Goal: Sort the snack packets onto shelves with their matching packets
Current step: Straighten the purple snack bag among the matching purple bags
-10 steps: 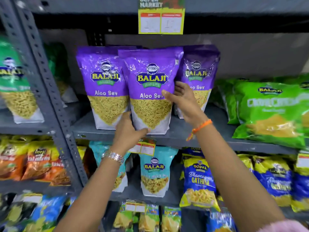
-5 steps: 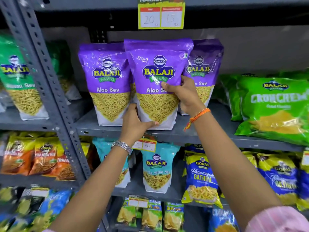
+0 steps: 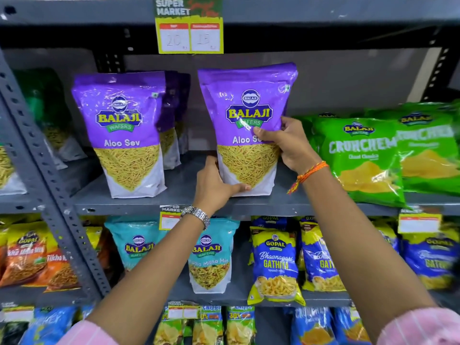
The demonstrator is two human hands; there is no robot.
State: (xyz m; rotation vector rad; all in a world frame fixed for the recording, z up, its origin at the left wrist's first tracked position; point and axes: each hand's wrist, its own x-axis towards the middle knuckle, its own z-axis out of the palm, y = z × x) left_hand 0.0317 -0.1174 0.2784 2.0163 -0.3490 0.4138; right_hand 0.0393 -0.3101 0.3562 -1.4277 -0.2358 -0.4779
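A purple Balaji Aloo Sev packet stands upright on the grey middle shelf, held by both hands. My left hand grips its lower left corner at the base. My right hand grips its right edge, thumb across the front. To the left another purple Aloo Sev packet stands upright, with more purple packets lined up behind it.
Green Crunchem packets lean on the same shelf to the right. Below are teal Balaji packets, blue Gopal Gathiya packets and orange Gopal packets. A grey perforated upright divides the bays. A price tag hangs above.
The held Aloo Sev packet has moved right, away from the left packet, and now covers the purple packet that stood at the right. Both hands moved right with it.
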